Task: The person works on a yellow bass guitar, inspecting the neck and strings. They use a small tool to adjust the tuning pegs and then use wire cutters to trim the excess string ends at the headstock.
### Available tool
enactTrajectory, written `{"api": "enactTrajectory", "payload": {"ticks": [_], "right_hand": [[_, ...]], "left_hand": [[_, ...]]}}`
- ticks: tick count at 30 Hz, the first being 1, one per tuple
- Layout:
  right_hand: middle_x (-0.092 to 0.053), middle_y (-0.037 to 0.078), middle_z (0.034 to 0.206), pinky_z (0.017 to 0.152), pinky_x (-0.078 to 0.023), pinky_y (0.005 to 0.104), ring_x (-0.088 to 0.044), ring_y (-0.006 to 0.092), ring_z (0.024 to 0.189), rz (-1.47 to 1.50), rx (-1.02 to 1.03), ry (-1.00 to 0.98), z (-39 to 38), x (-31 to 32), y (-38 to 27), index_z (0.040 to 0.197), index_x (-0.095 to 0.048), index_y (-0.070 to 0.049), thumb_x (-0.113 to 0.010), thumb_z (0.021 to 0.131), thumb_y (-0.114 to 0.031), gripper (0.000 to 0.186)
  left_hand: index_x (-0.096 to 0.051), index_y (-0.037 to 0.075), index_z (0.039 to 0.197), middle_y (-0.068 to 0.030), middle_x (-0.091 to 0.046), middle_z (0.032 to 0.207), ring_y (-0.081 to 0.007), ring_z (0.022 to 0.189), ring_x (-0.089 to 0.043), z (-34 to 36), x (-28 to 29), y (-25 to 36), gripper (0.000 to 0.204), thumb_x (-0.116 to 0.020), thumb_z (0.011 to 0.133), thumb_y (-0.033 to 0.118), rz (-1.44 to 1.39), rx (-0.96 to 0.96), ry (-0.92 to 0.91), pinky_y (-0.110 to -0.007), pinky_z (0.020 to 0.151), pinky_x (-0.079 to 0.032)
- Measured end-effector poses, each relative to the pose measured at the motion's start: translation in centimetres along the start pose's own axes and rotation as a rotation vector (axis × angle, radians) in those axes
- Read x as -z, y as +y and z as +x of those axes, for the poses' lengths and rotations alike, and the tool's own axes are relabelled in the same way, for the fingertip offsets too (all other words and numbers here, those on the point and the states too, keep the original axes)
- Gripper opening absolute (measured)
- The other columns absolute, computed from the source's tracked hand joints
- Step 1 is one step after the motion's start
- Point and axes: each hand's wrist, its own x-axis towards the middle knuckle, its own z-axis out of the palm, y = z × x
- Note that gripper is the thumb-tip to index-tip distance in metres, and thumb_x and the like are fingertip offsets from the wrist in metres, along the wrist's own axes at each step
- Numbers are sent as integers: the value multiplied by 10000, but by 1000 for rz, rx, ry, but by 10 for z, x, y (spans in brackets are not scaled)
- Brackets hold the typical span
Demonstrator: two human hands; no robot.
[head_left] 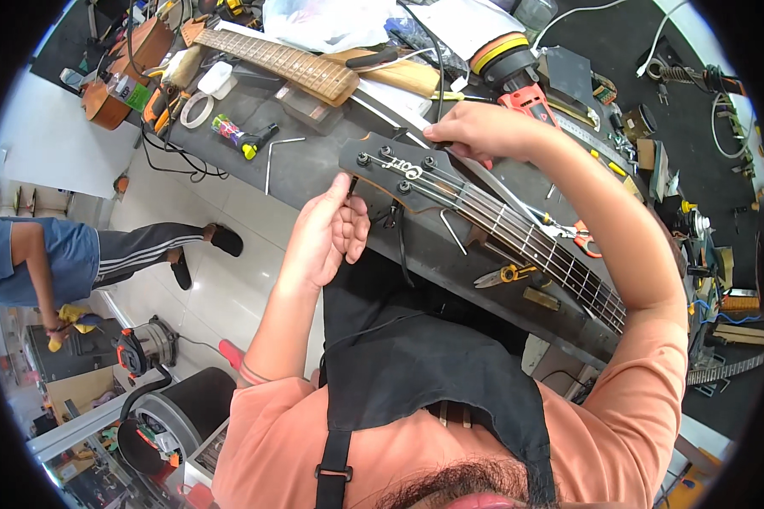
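Observation:
A dark bass guitar headstock [386, 174] with white lettering and metal tuning posts lies over the bench's near edge. Its fretted neck [535, 242], with strings running along it, stretches away to the lower right. At the headstock's near left edge, my left hand [327, 229] pinches a dark tuning key [353, 184] by the thumb, its other fingers curled. Over the far edge, my right hand [484, 131] is closed at another tuning key, mostly hidden by the fingers. A further tuning key [399, 133] sticks out from that far edge, untouched.
On the bench are a loose fretted neck [289, 64], a red polisher [526, 97], hex keys [454, 233], yellow-handled pliers [505, 276], orange-handled scissors [586, 239] and a tape roll [197, 110]. Another person [42, 263] stands at left, near a shop vacuum [148, 348].

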Motion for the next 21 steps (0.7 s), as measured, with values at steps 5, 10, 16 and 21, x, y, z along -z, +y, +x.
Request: {"api": "enactTrajectory", "payload": {"ticks": [5,10,16,21], "right_hand": [[-604,53,711,725,-573,388,-658,197,708,-155,76,230,15,3,0,1198,-713,-24,-599,1045,-206,265],[-693,74,1025,855,-553,368,-661,175,897,176,364,54,-24,10,19,1379,-669,-35,-644,1096,-226,343],[-690,58,866,641,-527,310,-632,124,690,127,178,162,-2,-4,-1,1052,-733,17,-621,1100,-350,387],[-560,5,608,540,-471,316,-538,115,511,214,-102,83,9,-2,-3,826,-662,20,-610,1054,-349,436]], "left_hand": [[-627,34,880,-58,-658,680,-139,498,-590,-5,-14,2,326,-741,1050,288,512,-388,162,-280,456,-425],[-630,8,859,-41,-671,695,-126,602,-662,-1,-18,0,291,-786,1006,205,1037,-782,383,-317,531,-489],[-652,30,969,-83,-656,687,-160,463,-598,-5,-1,3,490,-596,1117,493,-62,-2,22,-257,424,-448],[-660,48,938,-67,-657,688,-143,489,-603,-1,-22,-2,271,-731,1069,274,783,-625,344,-254,459,-442]]}}
